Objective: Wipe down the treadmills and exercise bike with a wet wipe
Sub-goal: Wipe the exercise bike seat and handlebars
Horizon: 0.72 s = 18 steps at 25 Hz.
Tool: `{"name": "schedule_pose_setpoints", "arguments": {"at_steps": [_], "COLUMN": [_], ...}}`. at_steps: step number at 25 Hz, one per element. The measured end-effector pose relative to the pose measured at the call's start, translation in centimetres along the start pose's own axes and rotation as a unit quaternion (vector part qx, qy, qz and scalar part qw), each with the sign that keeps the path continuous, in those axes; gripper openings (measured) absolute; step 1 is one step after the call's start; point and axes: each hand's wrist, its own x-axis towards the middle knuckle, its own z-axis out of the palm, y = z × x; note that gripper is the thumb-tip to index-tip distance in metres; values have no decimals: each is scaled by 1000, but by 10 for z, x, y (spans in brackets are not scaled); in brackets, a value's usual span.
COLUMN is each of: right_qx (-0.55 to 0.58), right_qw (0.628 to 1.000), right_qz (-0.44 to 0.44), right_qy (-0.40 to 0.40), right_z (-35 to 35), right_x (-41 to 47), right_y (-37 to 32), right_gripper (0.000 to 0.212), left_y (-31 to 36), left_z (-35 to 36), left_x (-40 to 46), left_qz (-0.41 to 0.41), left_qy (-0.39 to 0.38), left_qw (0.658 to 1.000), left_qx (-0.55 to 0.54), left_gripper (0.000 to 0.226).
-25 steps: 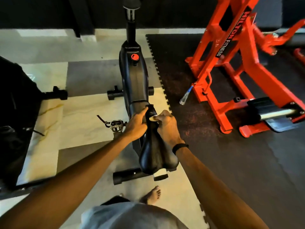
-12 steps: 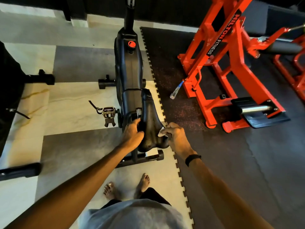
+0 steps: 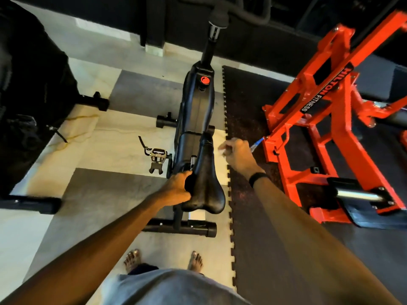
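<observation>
Left hand [image 3: 179, 189] grips bike seat [image 3: 206, 183] side, fingers curled round, likely keeping it steady. Right hand [image 3: 236, 154] pinches white wipe [image 3: 221, 149] beside seat nose, off it, ready for next rub.

One wide-angle view only, worn on the person's head, looking steeply down and forward. The bike [image 3: 198, 119] stands close below, mid-frame; an orange machine [image 3: 326, 119] fills the right, the floor [image 3: 99, 194] spreads left, bare feet [image 3: 132, 260] at the near edge.

black saddle [image 3: 206, 183], orange machine frame [image 3: 312, 133], white wipe [image 3: 221, 149]
</observation>
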Motion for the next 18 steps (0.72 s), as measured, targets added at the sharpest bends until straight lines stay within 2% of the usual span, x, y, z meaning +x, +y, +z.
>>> {"name": "schedule_pose_setpoints", "arguments": {"at_steps": [1, 4, 7, 10, 13, 14, 17, 18], "right_qx": [6, -23, -11, -5, -10, -8, 21, 26], "right_qw": [1000, 998, 998, 994, 989, 987, 966, 961], "right_qz": [-8, -61, -61, -105, -145, -150, -150, -158], "right_qy": [16, -22, -18, -37, -35, -58, -211, -225], "right_z": [9, 46, 71, 78, 72, 68, 50, 44], "right_x": [13, 16, -23, -71, -105, -111, -102, -94], "right_y": [-3, -9, -2, 5, 8, 9, 9, 6], "right_gripper": [27, 25, 33, 38, 26, 21, 22, 24], "left_y": [-1, -4, -10, -12, -14, -15, -17, -17], "left_z": [0, 2, 5, 8, 9, 9, 9, 10], "left_x": [1, -4, -8, -8, -5, -5, -4, -3], "left_qz": [3, -11, -12, -25, -19, -19, -21, -20], "left_qy": [2, 15, 33, 25, 21, 20, 31, 35], "left_qw": [1000, 1000, 999, 999, 999, 999, 999, 999], "left_qx": [-4, -19, -35, -34, -33, -29, -31, -33], "left_gripper": [70, 77, 85, 88, 92, 93, 92, 91]}}
